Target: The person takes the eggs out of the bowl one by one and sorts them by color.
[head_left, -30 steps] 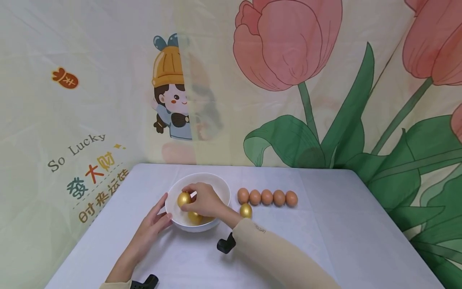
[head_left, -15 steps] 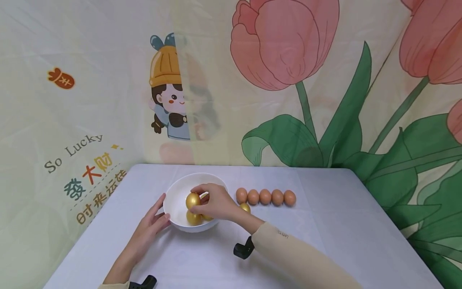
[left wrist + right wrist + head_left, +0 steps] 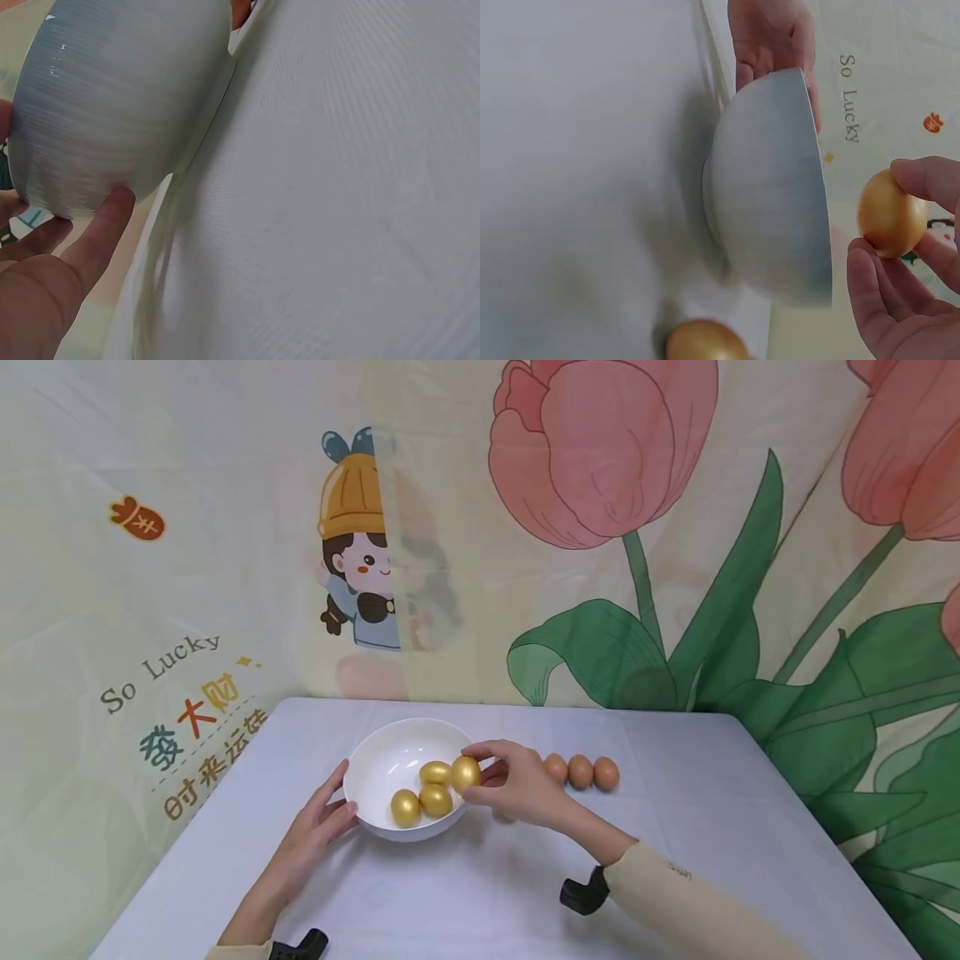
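Note:
My right hand (image 3: 517, 781) pinches a golden egg (image 3: 465, 774) between thumb and fingertips above the right rim of a white bowl (image 3: 371, 777). In the right wrist view this golden egg (image 3: 891, 214) is apart from the bowl rim. Three more golden eggs (image 3: 406, 808) lie inside, towards the bowl's near right side. My left hand (image 3: 303, 839) rests against the bowl's left side, its fingers extended; the left wrist view shows a fingertip on the outer wall of the bowl (image 3: 112, 112). Another golden egg (image 3: 705, 343) lies on the table, mostly hidden by my right hand in the head view.
Brown eggs (image 3: 581, 772) stand in a row right of the bowl, the left ones hidden behind my right hand. A white cloth covers the table (image 3: 675, 860). Behind it hangs a printed curtain (image 3: 450, 527) with tulips and a cartoon figure.
My right hand has carried the golden egg rightward, from over the bowl's left part to its right rim. Three golden eggs now show inside. The left hand has stayed in place.

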`<state>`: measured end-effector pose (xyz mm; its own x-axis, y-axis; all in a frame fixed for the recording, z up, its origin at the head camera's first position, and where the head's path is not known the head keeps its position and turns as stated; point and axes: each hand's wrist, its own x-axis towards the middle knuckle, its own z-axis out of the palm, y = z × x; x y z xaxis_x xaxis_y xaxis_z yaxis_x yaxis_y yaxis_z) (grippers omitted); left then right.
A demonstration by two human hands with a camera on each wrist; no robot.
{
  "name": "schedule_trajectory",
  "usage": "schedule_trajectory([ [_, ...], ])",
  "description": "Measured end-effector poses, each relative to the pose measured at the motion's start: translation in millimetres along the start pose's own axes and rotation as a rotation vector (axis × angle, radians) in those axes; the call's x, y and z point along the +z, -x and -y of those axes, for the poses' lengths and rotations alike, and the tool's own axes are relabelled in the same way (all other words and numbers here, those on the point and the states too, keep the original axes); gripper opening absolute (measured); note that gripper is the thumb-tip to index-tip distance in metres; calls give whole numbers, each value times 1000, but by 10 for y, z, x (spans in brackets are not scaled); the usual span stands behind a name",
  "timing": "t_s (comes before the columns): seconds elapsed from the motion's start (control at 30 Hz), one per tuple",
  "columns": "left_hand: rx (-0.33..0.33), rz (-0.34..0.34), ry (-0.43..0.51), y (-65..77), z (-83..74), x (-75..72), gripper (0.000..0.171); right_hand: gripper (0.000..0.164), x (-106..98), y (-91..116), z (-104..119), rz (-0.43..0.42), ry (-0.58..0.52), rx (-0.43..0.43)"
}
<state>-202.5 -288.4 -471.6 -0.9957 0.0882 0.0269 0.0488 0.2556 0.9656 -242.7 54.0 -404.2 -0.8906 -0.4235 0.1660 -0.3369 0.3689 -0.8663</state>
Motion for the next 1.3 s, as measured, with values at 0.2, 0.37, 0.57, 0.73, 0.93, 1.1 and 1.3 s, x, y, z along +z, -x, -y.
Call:
schedule_trajectory([
  [0.2, -7, 1, -15, -2, -20, -5, 75, 54, -289, 174, -200, -64, 14, -4],
  [0.37, -7, -1, -25, 9, -22, -16, 75, 56, -434, 270, -353, -105, 47, 6],
  [0.57, -4, 1, -30, 5, -4, -24, 75, 55, -524, 378, -595, -104, 62, -49],
  [0.73, -5, 0, -26, -2, -11, -23, 75, 57, -546, 451, -757, -83, 44, -35],
  [0.93, -2, -2, -24, -4, -6, -19, 75, 55, -536, 458, -882, -94, 58, -17],
  [1.1, -4, -2, -19, -7, 2, -9, 75, 53, -506, 425, -964, -98, 96, -24],
  [1.3, -4, 2, -9, -11, 13, -6, 75, 53, -462, 419, -1054, -106, 146, -42],
])
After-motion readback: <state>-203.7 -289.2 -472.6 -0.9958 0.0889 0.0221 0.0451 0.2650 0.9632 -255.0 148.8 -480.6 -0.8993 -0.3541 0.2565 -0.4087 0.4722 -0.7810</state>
